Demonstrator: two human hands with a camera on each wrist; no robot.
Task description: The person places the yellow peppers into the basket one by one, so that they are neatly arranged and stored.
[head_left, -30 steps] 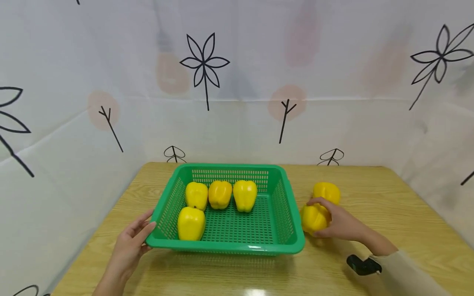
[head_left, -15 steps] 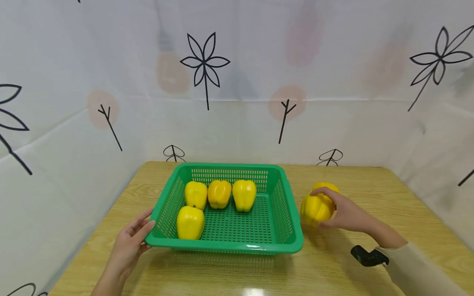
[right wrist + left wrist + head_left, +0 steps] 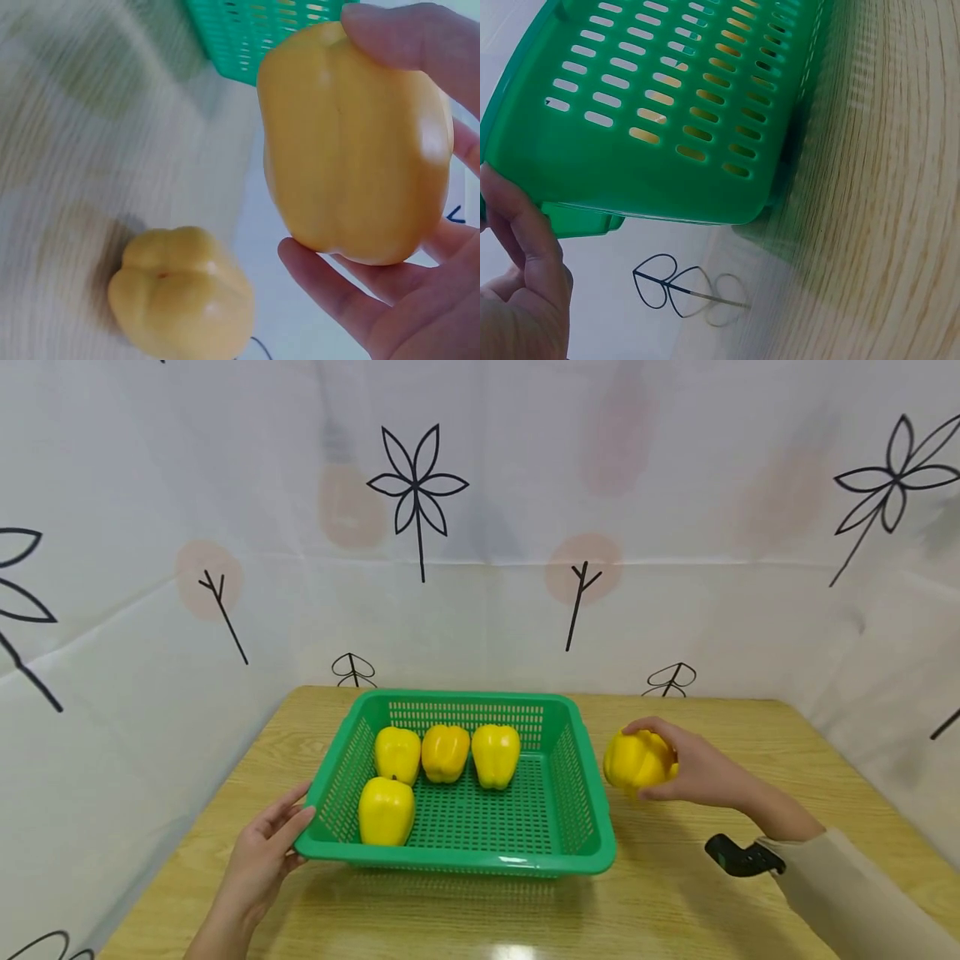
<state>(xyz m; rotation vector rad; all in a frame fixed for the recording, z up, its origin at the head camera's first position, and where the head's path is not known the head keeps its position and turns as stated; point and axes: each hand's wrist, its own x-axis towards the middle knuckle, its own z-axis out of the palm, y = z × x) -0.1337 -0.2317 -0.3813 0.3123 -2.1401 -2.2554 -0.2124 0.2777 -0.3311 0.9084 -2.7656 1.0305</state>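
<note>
My left hand (image 3: 258, 852) grips the rim of a green plastic basket (image 3: 480, 858) at its front left corner, thumb on top. In the left wrist view, its fingers curl at the edge of the slotted basket wall (image 3: 660, 172). Several yellow bell peppers (image 3: 496, 756) lie inside the basket, toward its left and back. Just right of the basket, my right hand (image 3: 697, 768) holds another yellow bell pepper (image 3: 352, 150) between thumb and fingers, above the table. A further yellow pepper (image 3: 184, 296) sits on the table, almost wholly hidden behind the held one in the head view.
The wood-grain table (image 3: 750, 760) extends around the basket on every side. A white cloth (image 3: 495, 627) with plant drawings hangs behind the table and along its sides. A black strap or device (image 3: 742, 856) is at my right wrist, by the beige sleeve (image 3: 847, 893).
My right hand has raised the bell pepper off the table, moving it up and away from me, so that it now covers the pepper behind. The left hand and basket have stayed put.
</note>
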